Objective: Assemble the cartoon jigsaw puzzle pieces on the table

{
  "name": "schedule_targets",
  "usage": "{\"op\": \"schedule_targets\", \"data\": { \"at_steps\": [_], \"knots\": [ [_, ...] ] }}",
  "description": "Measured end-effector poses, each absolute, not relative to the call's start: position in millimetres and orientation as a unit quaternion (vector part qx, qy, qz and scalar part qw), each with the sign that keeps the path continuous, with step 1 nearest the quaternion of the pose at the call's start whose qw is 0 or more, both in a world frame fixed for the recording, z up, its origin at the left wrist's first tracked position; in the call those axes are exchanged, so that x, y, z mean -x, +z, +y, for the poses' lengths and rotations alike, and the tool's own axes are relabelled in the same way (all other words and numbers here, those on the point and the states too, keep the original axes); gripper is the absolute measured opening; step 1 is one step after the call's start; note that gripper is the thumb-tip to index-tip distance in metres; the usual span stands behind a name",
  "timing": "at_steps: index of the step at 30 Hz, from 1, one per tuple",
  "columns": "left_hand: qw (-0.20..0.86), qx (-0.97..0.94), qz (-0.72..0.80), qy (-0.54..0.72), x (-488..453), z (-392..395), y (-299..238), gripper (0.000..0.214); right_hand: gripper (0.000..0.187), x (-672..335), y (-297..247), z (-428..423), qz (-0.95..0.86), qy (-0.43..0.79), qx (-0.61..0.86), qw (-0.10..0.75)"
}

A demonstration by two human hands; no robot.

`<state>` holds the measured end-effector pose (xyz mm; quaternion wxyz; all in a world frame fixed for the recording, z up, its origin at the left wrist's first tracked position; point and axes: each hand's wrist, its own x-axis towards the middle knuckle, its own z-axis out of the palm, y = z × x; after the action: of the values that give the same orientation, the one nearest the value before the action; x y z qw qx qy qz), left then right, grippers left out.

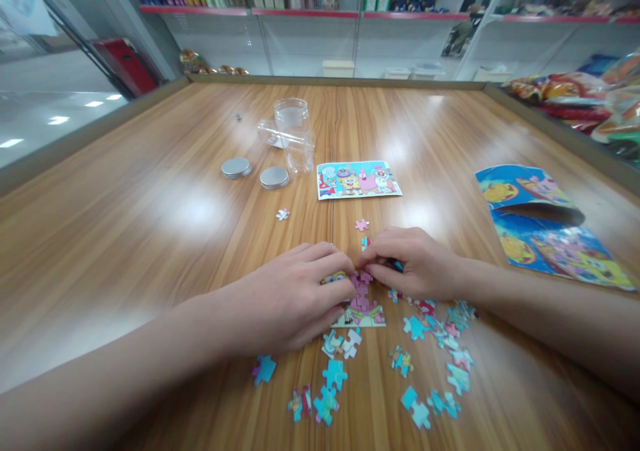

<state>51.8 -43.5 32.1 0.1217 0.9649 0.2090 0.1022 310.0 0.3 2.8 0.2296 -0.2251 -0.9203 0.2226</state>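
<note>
A partly joined jigsaw puzzle [361, 298] lies flat on the table, with pink, green and yellow cartoon parts showing. My left hand [305, 294] rests over its left side, fingers bent and slightly apart, covering part of it; the thumb is hidden. At the top edge of the joined part, my right hand [413, 261] is closed in a pinch on a puzzle piece [367, 276] that the fingers mostly hide. Beyond the fingers lie a blue piece [365, 243] and a pink piece [362, 225]. Loose puzzle pieces [453, 338] are scattered below my right forearm, and more blue pieces [334, 374] lie nearer me.
A cartoon picture card [359, 180] lies ahead of my hands. Two silver lids [275, 178] and clear plastic jars [293, 131] are at the back left. A blue printed packet [550, 224] lies right. Snack bags [565, 98] stand beyond the right edge; shelves [310, 12] are behind.
</note>
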Motion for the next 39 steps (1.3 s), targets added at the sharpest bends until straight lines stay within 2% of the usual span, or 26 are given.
{"op": "schedule_targets", "data": {
  "at_steps": [10, 16, 25, 32, 39],
  "knots": [
    [0.121, -0.965, 0.210, 0.101, -52.4, -43.0, 31.9, 0.015, 0.019, -310.3, 3.3, 0.5, -0.919, 0.232, 0.218, 0.231],
    [0.122, -0.964, 0.209, 0.115, -50.4, -43.6, 29.2, 0.014, 0.010, -309.3, 4.1, 0.4, -0.923, 0.238, 0.211, 0.216],
    [0.133, -0.964, 0.217, 0.072, -51.2, -43.4, 30.2, 0.019, 0.009, -309.7, 4.1, 0.5, -0.921, 0.245, 0.214, 0.215],
    [0.132, -0.965, 0.215, 0.072, -51.6, -44.0, 30.9, 0.018, 0.018, -308.4, 7.4, -1.0, -0.906, 0.254, 0.221, 0.256],
    [0.129, -0.965, 0.217, 0.070, -52.5, -43.4, 32.5, 0.018, 0.013, -307.2, 6.0, -1.3, -0.904, 0.255, 0.232, 0.252]
  ]
}}
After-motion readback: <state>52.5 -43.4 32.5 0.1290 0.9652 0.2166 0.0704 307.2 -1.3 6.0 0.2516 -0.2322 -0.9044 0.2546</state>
